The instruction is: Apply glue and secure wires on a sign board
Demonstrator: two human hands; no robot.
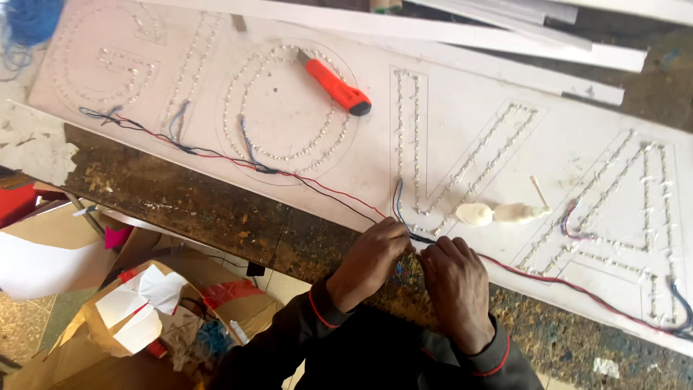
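A long white sign board (462, 123) lies across a worn wooden bench, with letter outlines filled by rows of small lights. Thin red and black wires (317, 186) run along its near edge. My left hand (372, 260) and my right hand (456, 285) meet at that edge, below the V-shaped letter. Both pinch the wires where a blue lead (398, 206) comes down from the letter. The fingertips hide the joint itself.
An orange utility knife (336, 85) rests inside the round letter. Two pale lumps with a small stick (502, 212) lie right of my hands. White strips (433, 32) are stacked at the back. Cardboard boxes and paper scraps (137, 310) sit on the floor at lower left.
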